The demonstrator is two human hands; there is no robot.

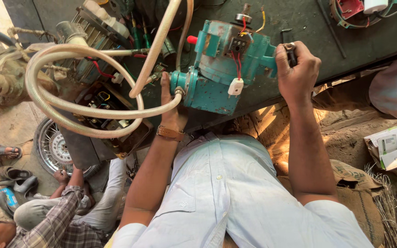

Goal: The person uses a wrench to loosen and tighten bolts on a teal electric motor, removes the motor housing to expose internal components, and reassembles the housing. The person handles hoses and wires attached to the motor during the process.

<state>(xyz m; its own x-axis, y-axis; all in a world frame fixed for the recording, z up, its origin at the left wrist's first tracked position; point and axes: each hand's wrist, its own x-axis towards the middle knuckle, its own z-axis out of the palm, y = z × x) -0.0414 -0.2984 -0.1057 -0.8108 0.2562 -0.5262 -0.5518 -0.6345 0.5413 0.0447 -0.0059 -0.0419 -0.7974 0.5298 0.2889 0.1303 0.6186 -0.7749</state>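
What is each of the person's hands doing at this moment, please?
Left hand: open, laid flat against the teal pump motor beside the hose fitting.
Right hand: shut in a fist around a dark tool handle at the motor's end.

A small cardboard box [393, 146] sits at the right edge of the view, resting on a pile of dry straw [388, 202] beside a burlap sack [354, 183]. The box is mostly white, with green panels and printing on its faces, and one flap looks partly open, though the angle makes that hard to judge. The sack is brown and carries dark printed marks along its top fold. At the lower left, a small blue packet [9, 197] with yellow on it lies on the ground among sandals [14, 177].
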